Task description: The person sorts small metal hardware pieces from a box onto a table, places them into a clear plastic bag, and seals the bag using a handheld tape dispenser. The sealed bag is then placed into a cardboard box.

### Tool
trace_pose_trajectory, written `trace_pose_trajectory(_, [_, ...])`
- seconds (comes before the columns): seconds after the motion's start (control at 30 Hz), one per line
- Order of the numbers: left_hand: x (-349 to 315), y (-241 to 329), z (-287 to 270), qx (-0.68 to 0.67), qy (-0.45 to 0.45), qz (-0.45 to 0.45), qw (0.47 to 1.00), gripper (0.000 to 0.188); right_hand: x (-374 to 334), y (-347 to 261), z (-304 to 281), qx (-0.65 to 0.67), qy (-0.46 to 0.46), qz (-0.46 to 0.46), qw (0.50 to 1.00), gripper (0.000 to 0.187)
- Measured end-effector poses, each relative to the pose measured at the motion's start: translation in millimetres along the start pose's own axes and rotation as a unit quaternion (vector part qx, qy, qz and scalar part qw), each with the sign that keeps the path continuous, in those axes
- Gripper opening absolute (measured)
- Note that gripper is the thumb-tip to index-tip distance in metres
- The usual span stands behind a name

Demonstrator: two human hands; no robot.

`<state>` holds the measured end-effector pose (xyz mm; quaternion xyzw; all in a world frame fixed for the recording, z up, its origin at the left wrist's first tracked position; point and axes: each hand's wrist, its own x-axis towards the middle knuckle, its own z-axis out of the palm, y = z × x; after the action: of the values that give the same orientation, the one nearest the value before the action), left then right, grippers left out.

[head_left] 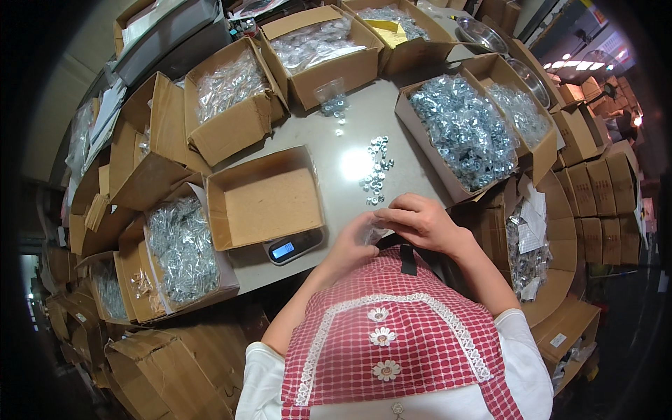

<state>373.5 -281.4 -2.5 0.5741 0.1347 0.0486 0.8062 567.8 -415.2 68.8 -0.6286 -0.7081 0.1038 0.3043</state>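
Your two hands are together at the near edge of the table [414,157], with the clear bag [369,235] between them: your left hand [350,243] is closed around it from the side, and your right hand [421,220] reaches over to its upper end, though I cannot tell whether those fingertips pinch the film or only touch it. To handle it well, let the left hand do the steadying and leave the right fingertips free for the finer work at the upper end. Grip lightly, since film this thin would likely crease or slip if squeezed, and keep it over the table so that anything dropped lands there and not on your apron [399,322]. Mind your knuckles near the loose parts [378,168] just beyond, which would probably scatter at a nudge. The bag looks small, see-through and crumpled, with pale glints along its folds; your fingers cover much of it, so its contents and whether its mouth is open cannot be made out.
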Motion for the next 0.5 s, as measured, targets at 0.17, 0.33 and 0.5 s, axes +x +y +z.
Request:
trace_pose_trajectory(0.17, [-1, -1, 2, -0.039, 0.003, -0.012, 0.999, 0.071, 3, -5, 11, 0.075, 0.052, 0.017, 0.996, 0.029])
trace_pose_trajectory(0.33, [1, -3, -2, -0.045, -0.014, -0.023, 0.999, 0.072, -4, 10, 21, 0.087, 0.092, 0.099, 0.987, 0.026])
trace_pose_trajectory(0.5, [-3, -5, -4, -0.006, -0.005, -0.028, 1.0, 0.072, -3, 44, 54, -0.035, 0.003, 0.295, 0.955, 0.031])
